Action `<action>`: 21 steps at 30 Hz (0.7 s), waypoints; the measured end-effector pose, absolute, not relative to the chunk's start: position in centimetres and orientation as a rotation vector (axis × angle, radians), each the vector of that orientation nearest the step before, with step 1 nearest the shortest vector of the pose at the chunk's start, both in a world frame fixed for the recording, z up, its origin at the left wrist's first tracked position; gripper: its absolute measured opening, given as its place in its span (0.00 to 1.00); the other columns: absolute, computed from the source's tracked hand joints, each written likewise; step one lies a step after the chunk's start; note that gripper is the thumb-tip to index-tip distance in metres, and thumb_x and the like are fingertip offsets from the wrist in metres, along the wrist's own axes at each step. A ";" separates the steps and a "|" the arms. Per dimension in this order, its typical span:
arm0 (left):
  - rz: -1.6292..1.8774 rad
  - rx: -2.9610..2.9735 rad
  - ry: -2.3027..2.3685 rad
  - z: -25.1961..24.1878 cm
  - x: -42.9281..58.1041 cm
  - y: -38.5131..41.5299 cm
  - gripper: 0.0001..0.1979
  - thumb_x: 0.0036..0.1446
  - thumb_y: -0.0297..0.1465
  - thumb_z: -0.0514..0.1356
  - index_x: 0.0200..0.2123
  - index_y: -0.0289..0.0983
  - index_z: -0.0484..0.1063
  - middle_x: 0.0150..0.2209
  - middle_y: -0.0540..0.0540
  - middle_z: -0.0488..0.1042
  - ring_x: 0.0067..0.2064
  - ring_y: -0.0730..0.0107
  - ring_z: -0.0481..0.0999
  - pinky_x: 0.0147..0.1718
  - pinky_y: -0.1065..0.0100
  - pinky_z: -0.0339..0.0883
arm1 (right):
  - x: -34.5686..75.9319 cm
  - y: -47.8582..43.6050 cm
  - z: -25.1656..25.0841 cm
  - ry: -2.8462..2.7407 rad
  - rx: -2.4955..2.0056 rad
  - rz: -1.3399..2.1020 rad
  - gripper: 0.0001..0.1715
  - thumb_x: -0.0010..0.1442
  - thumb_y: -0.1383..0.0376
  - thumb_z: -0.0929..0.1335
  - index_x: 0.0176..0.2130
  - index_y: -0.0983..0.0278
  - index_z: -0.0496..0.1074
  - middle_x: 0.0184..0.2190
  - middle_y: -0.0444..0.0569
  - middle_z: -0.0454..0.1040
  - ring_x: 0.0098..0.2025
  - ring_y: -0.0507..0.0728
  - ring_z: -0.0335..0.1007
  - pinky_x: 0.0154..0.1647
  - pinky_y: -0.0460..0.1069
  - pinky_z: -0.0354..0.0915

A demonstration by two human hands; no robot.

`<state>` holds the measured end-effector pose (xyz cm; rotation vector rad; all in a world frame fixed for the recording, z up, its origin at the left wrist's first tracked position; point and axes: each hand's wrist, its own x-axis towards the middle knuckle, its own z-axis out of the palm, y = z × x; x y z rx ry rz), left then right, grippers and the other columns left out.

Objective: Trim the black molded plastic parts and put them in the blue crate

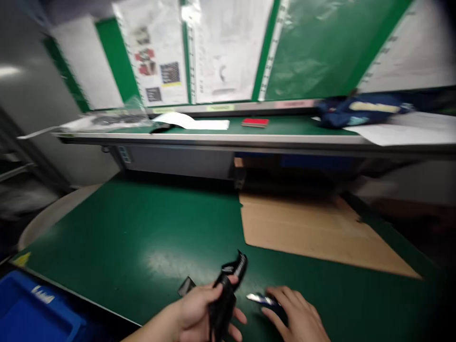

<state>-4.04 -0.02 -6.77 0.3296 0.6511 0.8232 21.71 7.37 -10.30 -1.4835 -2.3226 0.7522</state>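
Observation:
My left hand is closed round a black bundle that looks like folded strap or webbing. Its upper end sticks out above my thumb and carries white markings. To the right, low over the green table, my right hand curls round a small hand tool with a pointed silver tip and a dark blue handle. The tip points left, toward the bundle, and the two are apart. Just behind my left hand lies a small dark, shiny piece on the tabletop.
A flat cardboard sheet covers the right rear of the green table. Above it runs a shelf with papers, a red block and a dark blue cloth item. A blue bin stands at lower left.

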 end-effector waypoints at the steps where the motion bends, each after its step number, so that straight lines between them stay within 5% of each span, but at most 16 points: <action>1: 0.836 0.301 0.614 -6.4 -4.1 -0.2 0.29 0.61 0.47 0.50 0.63 0.46 0.50 0.47 0.36 0.75 0.39 0.55 0.79 0.31 0.56 0.73 | 22.3 7.0 -10.2 -2.384 -1.497 0.672 0.18 0.58 0.51 0.68 0.47 0.51 0.72 0.44 0.51 0.73 0.47 0.67 0.68 0.46 0.63 0.65; 6: 0.814 0.306 0.696 -3.8 -4.2 -0.3 0.23 0.64 0.41 0.49 0.60 0.42 0.57 0.51 0.35 0.71 0.41 0.57 0.78 0.34 0.56 0.74 | 23.0 5.9 -10.9 -2.432 -1.507 0.563 0.14 0.61 0.58 0.66 0.48 0.51 0.70 0.39 0.50 0.68 0.43 0.64 0.65 0.44 0.63 0.63; 9: 0.777 0.385 0.805 -3.3 -3.9 -0.2 0.19 0.64 0.42 0.50 0.48 0.35 0.68 0.51 0.34 0.71 0.35 0.64 0.78 0.30 0.63 0.72 | 23.3 5.5 -11.4 -2.391 -1.496 0.647 0.08 0.63 0.59 0.64 0.42 0.55 0.71 0.37 0.49 0.68 0.41 0.62 0.66 0.42 0.59 0.64; 15: 0.681 0.689 1.009 -2.2 -3.7 0.2 0.19 0.62 0.44 0.50 0.32 0.33 0.67 0.43 0.37 0.76 0.21 0.79 0.71 0.22 0.72 0.60 | 23.5 5.2 -10.2 -2.194 -1.551 0.844 0.15 0.69 0.57 0.54 0.44 0.58 0.64 0.34 0.47 0.72 0.33 0.56 0.70 0.32 0.50 0.69; 18: 0.560 0.864 1.052 -0.8 -3.8 0.2 0.21 0.62 0.45 0.50 0.36 0.33 0.71 0.41 0.40 0.77 0.20 0.80 0.69 0.22 0.73 0.58 | 22.3 4.6 -8.0 -2.119 -1.504 0.987 0.19 0.69 0.55 0.54 0.56 0.54 0.58 0.48 0.49 0.72 0.48 0.57 0.71 0.45 0.52 0.70; 21: 0.457 0.960 1.022 0.2 -3.7 0.1 0.22 0.63 0.45 0.49 0.37 0.33 0.72 0.41 0.41 0.77 0.20 0.81 0.67 0.21 0.73 0.58 | 20.9 3.8 -4.8 -2.148 -1.317 1.179 0.18 0.69 0.56 0.55 0.56 0.52 0.59 0.54 0.47 0.68 0.55 0.56 0.65 0.53 0.52 0.64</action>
